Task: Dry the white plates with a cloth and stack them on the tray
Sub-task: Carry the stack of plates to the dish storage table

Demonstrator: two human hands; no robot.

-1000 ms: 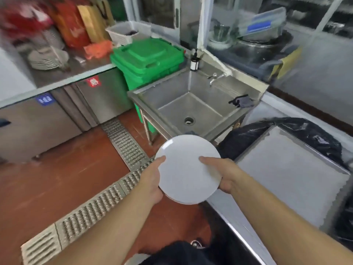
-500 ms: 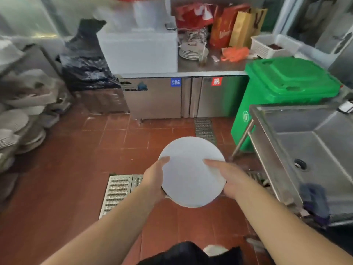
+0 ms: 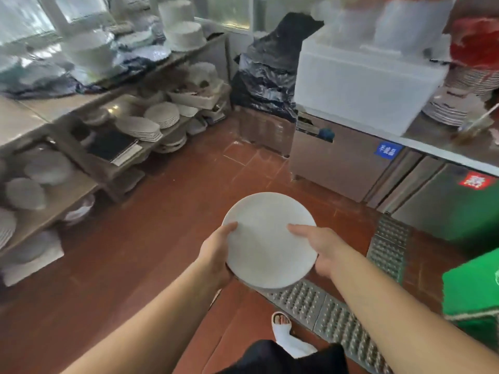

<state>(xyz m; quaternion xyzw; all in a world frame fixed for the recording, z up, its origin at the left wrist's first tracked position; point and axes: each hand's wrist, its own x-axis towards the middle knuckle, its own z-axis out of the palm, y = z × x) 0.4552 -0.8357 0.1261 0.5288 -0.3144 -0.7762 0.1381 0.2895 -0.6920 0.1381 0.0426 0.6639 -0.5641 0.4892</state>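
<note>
A round white plate (image 3: 267, 238) is held flat in front of me, over the red tiled floor. My left hand (image 3: 216, 255) grips its left rim, thumb on top and fingers underneath. My right hand (image 3: 318, 247) grips the right rim the same way, thumb lying on the plate's upper face. A second rim shows just under the plate's lower edge, so it may be a small stack. No cloth and no tray are in view.
Open shelves (image 3: 67, 184) on the left hold several stacks of white dishes (image 3: 162, 114). A steel counter cabinet (image 3: 351, 168) with a white foam box (image 3: 364, 82) stands ahead right. A green bin (image 3: 475, 287) is at right, with a floor drain grate (image 3: 337, 314) below my arms.
My view has swung left, from the sink and tray, past the counter, to the dish shelves. Both hands keep the same hold on the plate.
</note>
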